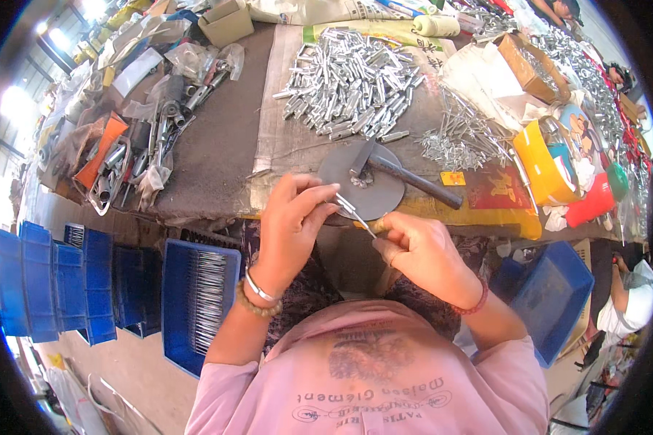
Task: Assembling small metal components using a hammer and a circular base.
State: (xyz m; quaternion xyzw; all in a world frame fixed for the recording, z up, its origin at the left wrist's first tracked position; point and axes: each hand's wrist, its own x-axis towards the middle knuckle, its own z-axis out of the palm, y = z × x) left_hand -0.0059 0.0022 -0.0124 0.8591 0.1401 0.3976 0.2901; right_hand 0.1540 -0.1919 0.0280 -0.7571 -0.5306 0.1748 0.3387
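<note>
My left hand [290, 226] pinches a short silver metal sleeve [346, 204] between thumb and fingertips. My right hand [429, 259] is closed on a thin metal rod [366, 226], which slants up toward the sleeve; whether its tip sits inside cannot be made out. Both hands are above my lap at the bench's front edge. Just beyond them lies a round dark metal plate [334, 168], with a hammer [417, 181] resting across it. Farther back is a large heap of silver metal sleeves [352, 83], and to its right a smaller heap of thin metal pins [461, 138].
At my left, a blue bin [170, 304] holds many metal rods, beside stacked blue bins [54, 283]. Another blue bin [555, 301] stands at my right. Tools and bags [156, 123] crowd the bench's left; a yellow container [540, 167] and cardboard box [522, 72] its right.
</note>
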